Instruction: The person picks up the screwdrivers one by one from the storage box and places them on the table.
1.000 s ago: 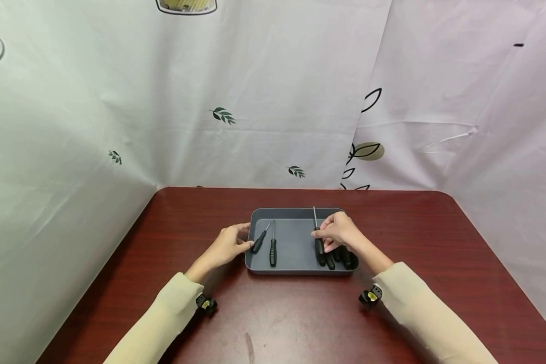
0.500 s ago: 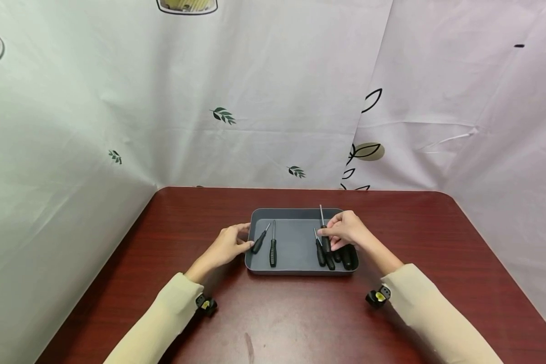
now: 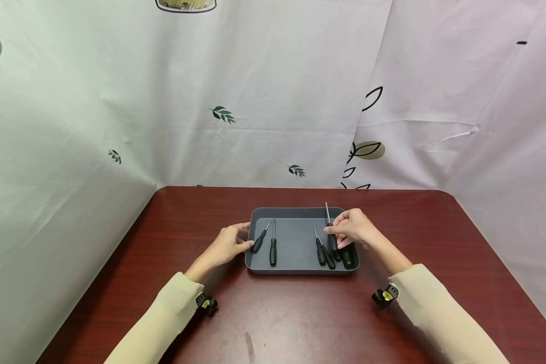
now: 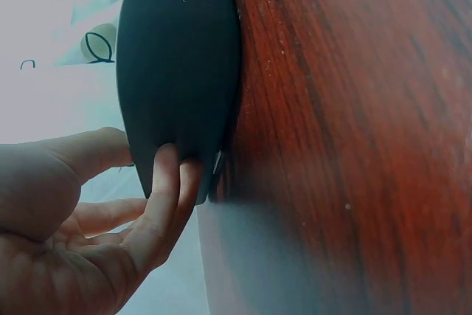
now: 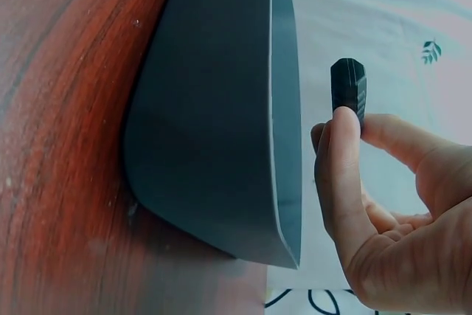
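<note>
A grey rectangular tray (image 3: 296, 242) lies on the table. At its left end, my left hand (image 3: 227, 244) holds the wall, with the thumb over the rim and fingers (image 4: 166, 182) against the outside. My right hand (image 3: 354, 226) pinches a black-handled screwdriver (image 3: 332, 245) over the tray's right part, metal shaft pointing away from me. In the right wrist view the handle's end (image 5: 349, 82) stands above the rim. Beneath it several more black screwdrivers (image 3: 321, 254) lie side by side, partly covered. A short screwdriver (image 3: 257, 245) and a longer one (image 3: 273, 254) rest at the tray's left side.
The reddish-brown wooden table (image 3: 273, 313) extends around the tray. White patterned cloth (image 3: 273, 101) hangs behind and on both sides. Each wrist wears a small black camera, such as the right one (image 3: 383, 297).
My right hand has moved a little to the right with the screwdriver, uncovering other screwdrivers in the tray. The left hand and tray have stayed in place.
</note>
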The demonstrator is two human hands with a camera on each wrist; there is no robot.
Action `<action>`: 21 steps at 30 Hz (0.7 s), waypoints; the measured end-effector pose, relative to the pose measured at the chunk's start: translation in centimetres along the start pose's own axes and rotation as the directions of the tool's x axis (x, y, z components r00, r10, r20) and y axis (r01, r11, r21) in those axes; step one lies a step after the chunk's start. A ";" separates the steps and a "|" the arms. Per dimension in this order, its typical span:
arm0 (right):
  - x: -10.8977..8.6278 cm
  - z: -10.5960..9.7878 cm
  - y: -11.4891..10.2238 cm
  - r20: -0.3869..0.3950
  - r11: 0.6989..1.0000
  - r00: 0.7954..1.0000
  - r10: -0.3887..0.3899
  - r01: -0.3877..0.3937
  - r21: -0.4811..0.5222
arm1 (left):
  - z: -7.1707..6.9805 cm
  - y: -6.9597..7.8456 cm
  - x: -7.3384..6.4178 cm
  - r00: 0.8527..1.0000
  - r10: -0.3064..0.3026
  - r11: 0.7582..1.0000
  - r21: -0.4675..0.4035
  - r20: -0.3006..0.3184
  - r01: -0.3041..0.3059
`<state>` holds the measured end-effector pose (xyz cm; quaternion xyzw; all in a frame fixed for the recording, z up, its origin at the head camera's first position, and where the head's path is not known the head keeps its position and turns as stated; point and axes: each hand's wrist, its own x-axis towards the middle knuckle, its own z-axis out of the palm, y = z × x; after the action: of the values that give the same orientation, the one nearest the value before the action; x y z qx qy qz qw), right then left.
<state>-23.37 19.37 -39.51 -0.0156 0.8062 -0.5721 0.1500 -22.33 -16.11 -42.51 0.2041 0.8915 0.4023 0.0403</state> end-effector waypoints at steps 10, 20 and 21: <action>-0.5 -1.1 0.1 -0.013 1.000 1.000 0.005 -0.005 -0.001 | 0.0 0.0 -0.1 1.000 0.000 1.000 -0.008 0.002 0.000; -0.7 -2.0 0.3 -0.017 1.000 1.000 -0.001 0.001 -0.002 | 0.0 -0.1 0.0 1.000 -0.005 1.000 0.005 0.002 0.005; -0.8 -2.1 0.3 -0.019 1.000 1.000 0.000 0.000 -0.002 | 0.0 -0.1 0.0 1.000 -0.005 1.000 0.008 0.002 0.005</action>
<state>-23.16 21.57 -38.95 -0.0103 0.8082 -0.5714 0.1421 -22.36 -16.21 -42.59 0.2022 0.8936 0.3986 0.0416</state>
